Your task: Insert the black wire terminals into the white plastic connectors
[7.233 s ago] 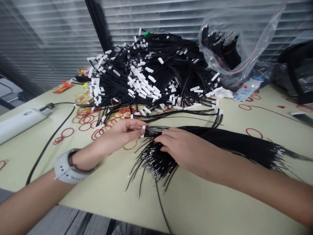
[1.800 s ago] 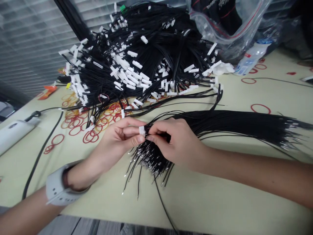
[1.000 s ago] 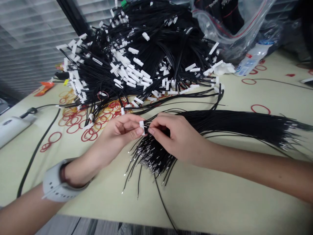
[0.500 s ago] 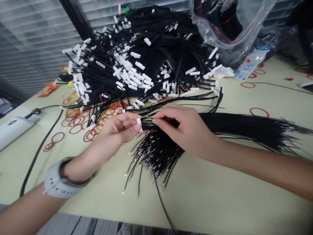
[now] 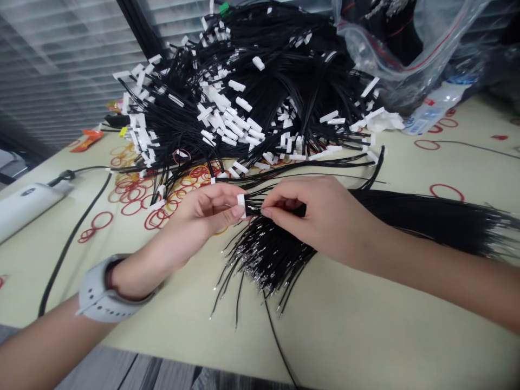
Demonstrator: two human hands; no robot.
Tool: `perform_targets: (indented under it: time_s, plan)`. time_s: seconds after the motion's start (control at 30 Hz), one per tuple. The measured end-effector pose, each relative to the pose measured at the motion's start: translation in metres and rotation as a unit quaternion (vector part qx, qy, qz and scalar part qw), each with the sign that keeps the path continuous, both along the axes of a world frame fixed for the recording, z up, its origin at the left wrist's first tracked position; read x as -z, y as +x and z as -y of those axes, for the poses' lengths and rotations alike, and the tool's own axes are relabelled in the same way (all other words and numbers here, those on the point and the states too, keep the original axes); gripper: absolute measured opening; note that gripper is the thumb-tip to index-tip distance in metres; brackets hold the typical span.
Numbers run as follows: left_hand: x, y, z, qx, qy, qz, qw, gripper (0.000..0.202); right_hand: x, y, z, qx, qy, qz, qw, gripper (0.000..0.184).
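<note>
Pinched between the thumb and fingers of my left hand (image 5: 209, 211) is a small white connector housing (image 5: 241, 206), with several black wires running out of its right side. Just right of it, my right hand (image 5: 314, 208) has thumb and forefinger closed on a thin black wire (image 5: 255, 209) whose metal tip points toward the housing. Whether the tip is inside the housing I cannot tell. Below both hands a thick bundle of black wires (image 5: 270, 246) with silver crimped ends lies on the table, passing under my right hand and forearm.
Behind the hands rises a large heap of black cables (image 5: 276, 81) with white connectors. Red and yellow rubber bands (image 5: 134, 189) lie scattered at left. A white power strip (image 5: 32, 206) stands at the left edge, a clear plastic bag (image 5: 410, 70) and a blue-white packet (image 5: 441, 105) at back right.
The whole view has shifted, so the scene sits slightly to the right. My right fingers and the wire have come lower, level with the housing. My left hand keeps its hold.
</note>
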State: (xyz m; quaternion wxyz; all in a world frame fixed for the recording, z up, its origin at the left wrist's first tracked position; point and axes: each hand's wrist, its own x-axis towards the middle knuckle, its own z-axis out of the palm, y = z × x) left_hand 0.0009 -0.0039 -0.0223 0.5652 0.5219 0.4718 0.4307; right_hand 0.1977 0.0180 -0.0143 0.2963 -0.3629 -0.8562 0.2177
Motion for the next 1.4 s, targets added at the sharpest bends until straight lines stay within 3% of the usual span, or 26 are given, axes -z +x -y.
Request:
perform_targets:
  time_s: [0.83,1.13,1.4]
  plan:
    - [-0.001,0.000,0.002,0.043,0.011,-0.044,0.998,0.012,0.003,-0.002,0.006,-0.058,0.128,0.079,0.987,0.017]
    - [-0.005,-0.001,0.007,0.040,-0.080,0.032,0.995,0.013,0.029,-0.011,0.009,-0.036,0.179,-0.091,0.979,0.017]
    - [-0.006,0.002,0.010,0.048,-0.095,0.038,0.994,0.009,0.035,-0.011,0.012,-0.037,0.222,-0.104,0.969,0.018]
